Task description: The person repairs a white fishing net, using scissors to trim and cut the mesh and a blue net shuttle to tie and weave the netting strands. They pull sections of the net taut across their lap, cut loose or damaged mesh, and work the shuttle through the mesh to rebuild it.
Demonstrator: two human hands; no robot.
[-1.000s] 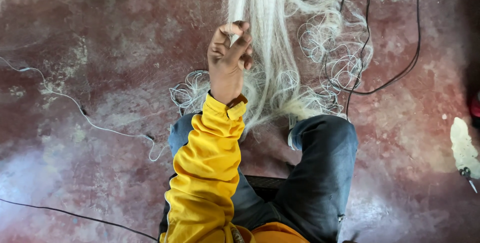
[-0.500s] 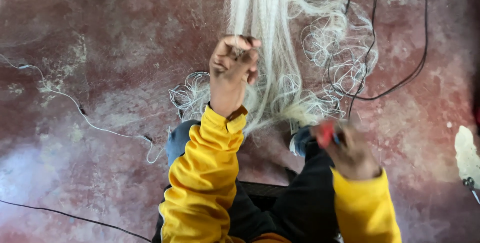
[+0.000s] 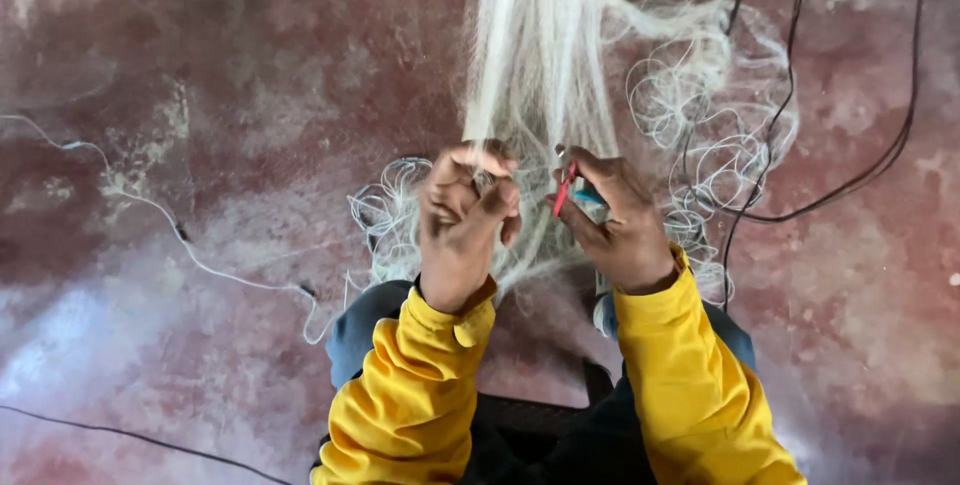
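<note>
Left hand (image 3: pixel 462 207) pinching white net strands (image 3: pixel 540 55), right hand (image 3: pixel 612 215) gripping half-hidden red tool (image 3: pixel 564 190), net top cut off

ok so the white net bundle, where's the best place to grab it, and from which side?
Probably the narrow gathered stretch of the white net bundle, just above the left hand. There the strands run tight and straight; lower down they spread into loose loops. Come from the left, since the right hand with its red tool crowds the other side.

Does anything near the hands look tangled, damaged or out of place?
Yes. Beside the right hand, the white fibre bundle breaks into loose curly loops spread over the floor, crossing a black cable.
</note>
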